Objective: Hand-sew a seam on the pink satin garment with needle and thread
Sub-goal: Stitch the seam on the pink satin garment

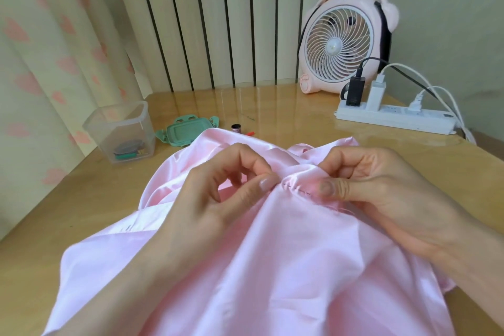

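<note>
Pink satin garment, seam begun.
Few stitches between the grips; left hand, right hand each pinch cloth; needle indiscernible; much likely left.

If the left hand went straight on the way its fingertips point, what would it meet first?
The left hand points at the bunched satin it pinches; just past that, probably the thumb of the right hand.
</note>
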Tool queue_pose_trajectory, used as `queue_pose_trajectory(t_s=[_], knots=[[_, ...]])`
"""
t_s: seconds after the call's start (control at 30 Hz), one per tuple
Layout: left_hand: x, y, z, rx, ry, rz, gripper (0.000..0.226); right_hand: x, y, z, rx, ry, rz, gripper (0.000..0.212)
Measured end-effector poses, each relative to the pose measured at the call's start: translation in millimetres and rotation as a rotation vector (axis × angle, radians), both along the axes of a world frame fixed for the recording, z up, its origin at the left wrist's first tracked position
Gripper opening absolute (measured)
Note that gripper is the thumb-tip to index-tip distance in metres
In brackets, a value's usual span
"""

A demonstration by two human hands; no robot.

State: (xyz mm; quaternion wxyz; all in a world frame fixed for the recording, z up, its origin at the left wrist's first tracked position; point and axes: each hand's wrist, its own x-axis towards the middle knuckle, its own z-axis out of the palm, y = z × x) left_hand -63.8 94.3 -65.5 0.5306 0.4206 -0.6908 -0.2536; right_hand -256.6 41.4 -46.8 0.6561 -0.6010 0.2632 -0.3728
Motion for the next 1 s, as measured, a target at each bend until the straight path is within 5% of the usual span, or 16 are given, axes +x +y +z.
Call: queue_pose_trajectory(t_s=[0.4,0.6,1.0], knots=[[15.7,-4.2,9.4,-0.054,0.128,-0.070,0.009,-4.7,-4.9,2.2,0.049,-0.016,-0.015,0.012],[-4.7,-1.1,8.4,0.145,0.485,-0.199,0.017,-1.1,-1.9,-0.9,0.063,0.001,0.040,0.014],[10.3,-8.7,20.6,0.101,0.744,-0.087,0.019,-5.6,-5.7,1.4,0.062,-0.016,0.073,0.014]])
